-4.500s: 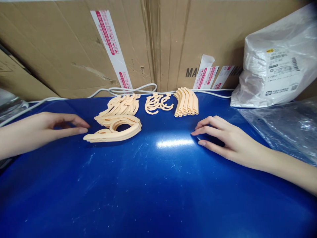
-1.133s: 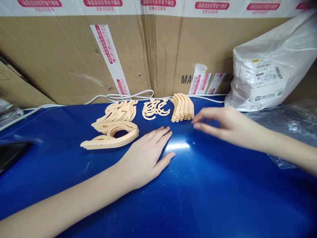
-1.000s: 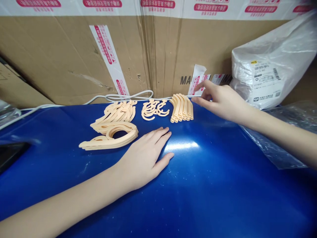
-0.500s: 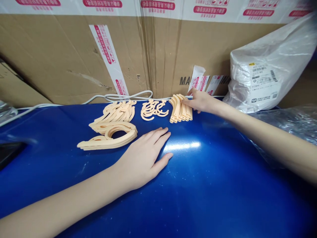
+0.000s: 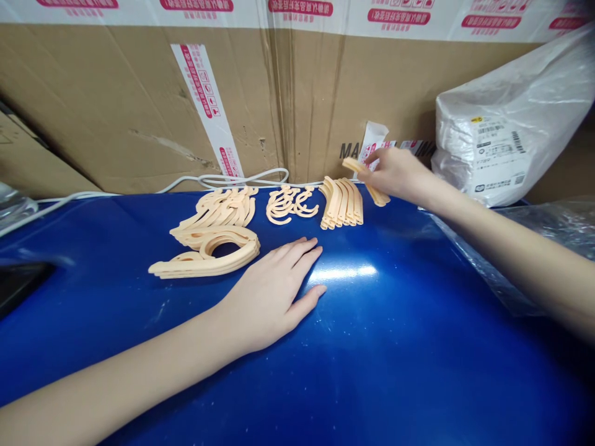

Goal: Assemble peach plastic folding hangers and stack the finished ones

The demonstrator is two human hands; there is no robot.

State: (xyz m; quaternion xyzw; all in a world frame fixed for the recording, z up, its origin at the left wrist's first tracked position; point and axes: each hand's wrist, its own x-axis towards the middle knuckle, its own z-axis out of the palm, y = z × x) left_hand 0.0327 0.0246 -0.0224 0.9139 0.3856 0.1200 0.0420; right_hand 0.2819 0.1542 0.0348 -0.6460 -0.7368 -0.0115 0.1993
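Cream curved piece (image 5: 380, 197): gripped in the bent fingers of the right hand (image 5: 398, 173), just right of the row of matching pieces (image 5: 341, 203).
Right arm (image 5: 506, 238): slants in from the right edge, over clear plastic sheeting (image 5: 499, 285).
Left hand (image 5: 272, 294): palm down on the blue table (image 5: 372, 371), fingers straight, slightly spread.
Far side: cardboard (image 5: 139, 105) and a white bag (image 5: 502, 124).
Hard to tell: one piece gripped or several; fingers partly cover it. Black object (image 5: 21, 285): cut off.

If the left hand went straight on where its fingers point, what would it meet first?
Most likely the row of curved beige hanger arms, a short way past the left hand's fingertips; the exact gap is unclear.
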